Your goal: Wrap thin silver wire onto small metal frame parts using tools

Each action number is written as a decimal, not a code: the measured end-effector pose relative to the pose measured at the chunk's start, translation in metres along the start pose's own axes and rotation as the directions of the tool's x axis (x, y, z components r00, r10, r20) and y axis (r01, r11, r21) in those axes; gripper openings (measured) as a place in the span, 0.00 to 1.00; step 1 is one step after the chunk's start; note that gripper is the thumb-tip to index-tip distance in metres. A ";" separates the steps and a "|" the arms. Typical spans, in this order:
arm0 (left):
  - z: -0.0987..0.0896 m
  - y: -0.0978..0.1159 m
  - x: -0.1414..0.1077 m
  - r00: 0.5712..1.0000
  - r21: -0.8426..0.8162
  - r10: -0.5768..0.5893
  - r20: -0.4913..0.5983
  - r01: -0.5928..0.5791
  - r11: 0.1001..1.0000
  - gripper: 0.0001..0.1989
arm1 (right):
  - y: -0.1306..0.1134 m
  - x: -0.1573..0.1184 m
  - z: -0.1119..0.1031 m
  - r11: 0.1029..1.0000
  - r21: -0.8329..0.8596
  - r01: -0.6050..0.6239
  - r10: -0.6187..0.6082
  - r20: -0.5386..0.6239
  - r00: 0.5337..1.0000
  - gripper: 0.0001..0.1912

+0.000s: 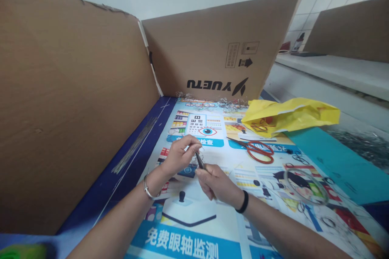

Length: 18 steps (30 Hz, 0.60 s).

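My right hand (217,182) is closed around a pair of dark pliers (199,160), with the jaws pointing up and to the left. Close by, my left hand (182,153) is pinched, thumb against fingers, on what looks like thin wire (201,151) at the tip of the pliers. The wire's exact shape is too fine to make out. Red-handled scissors (260,151) lie to the right, beyond my right hand. A coil of pale wire (322,194) rests on the printed sheet (194,198), farther to the right.
Cardboard panels stand at the left (73,101) and back (209,52). A bundle of straight wires (135,145) lies by the left panel. Tangled wire pieces (232,104) lie at the back. A yellow bag (291,113), a teal sheet (331,162) and a wire heap (361,147) lie right.
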<state>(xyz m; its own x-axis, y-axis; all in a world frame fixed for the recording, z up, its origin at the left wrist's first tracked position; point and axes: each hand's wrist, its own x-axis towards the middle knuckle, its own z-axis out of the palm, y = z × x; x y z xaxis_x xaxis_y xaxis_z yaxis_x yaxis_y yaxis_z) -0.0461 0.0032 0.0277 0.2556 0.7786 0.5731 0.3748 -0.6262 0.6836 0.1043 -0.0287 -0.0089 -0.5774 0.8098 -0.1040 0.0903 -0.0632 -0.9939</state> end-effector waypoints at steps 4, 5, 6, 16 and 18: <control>-0.003 -0.002 0.001 1.000 -0.042 -0.001 0.013 0.001 0.999 0.08 | 0.000 -0.001 0.000 0.993 -0.117 -0.017 0.015 -0.023 1.000 0.19; -0.004 -0.003 0.002 1.000 -0.047 -0.002 0.009 0.003 0.999 0.08 | 0.001 -0.001 0.000 0.988 -0.152 -0.015 0.012 -0.015 1.000 0.18; -0.005 -0.004 0.002 1.000 -0.050 -0.004 0.006 0.005 0.999 0.08 | 0.002 -0.001 0.000 0.983 -0.181 -0.012 0.012 -0.003 1.000 0.18; -0.003 -0.003 0.000 0.998 -0.046 -0.044 -0.044 0.042 0.998 0.08 | 0.010 0.002 -0.003 0.992 -0.116 0.044 -0.052 -0.064 0.997 0.25; -0.001 -0.002 -0.001 0.997 -0.053 -0.061 -0.054 0.059 0.997 0.08 | 0.010 0.002 -0.003 0.994 -0.101 0.049 -0.057 -0.082 0.995 0.26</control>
<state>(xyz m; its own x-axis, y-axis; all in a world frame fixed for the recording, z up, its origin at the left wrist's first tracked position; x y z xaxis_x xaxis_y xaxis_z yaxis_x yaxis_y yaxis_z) -0.0482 0.0041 0.0261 0.1837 0.8124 0.5535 0.3410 -0.5808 0.7392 0.1059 -0.0259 -0.0186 -0.5134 0.8571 -0.0437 0.1437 0.0357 -0.9890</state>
